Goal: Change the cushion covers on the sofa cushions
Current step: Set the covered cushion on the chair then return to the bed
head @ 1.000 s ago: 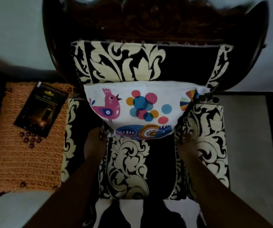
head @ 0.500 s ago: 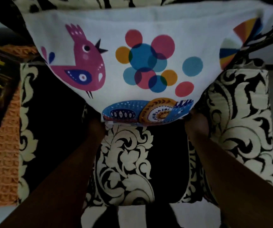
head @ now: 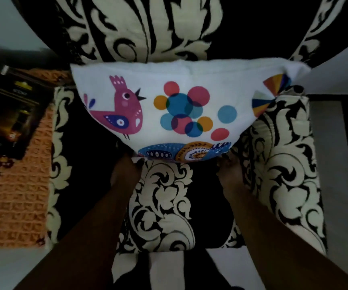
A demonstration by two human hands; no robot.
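Dim light, view looks down on a black-and-cream patterned chair [head: 164,206]. A white cushion cover [head: 181,105] printed with a bird and coloured circles hangs in front of the chair back, its lower edge gathered over the seat. The left hand [head: 125,174] grips the lower left corner of the cover and the right hand [head: 229,174] grips the lower right corner; the fingers of both are tucked under the cloth and lost in shadow, so cannot tell whether they pinch the hem or curl into the opening. Cannot tell if a cushion is already inside; the upper part looks filled out, the lower corners slack. Likely step: pulling the cover down over the cushion or straightening it. Risks: an uneven pull from one hand would skew the cover and bunch the filling in one corner; a weak hold on thin cloth could slip and let the cover ride back up; poor light may hide a caught seam. To the left, an orange knitted cloth [head: 11,195] with a dark packet [head: 9,114] lying on it.
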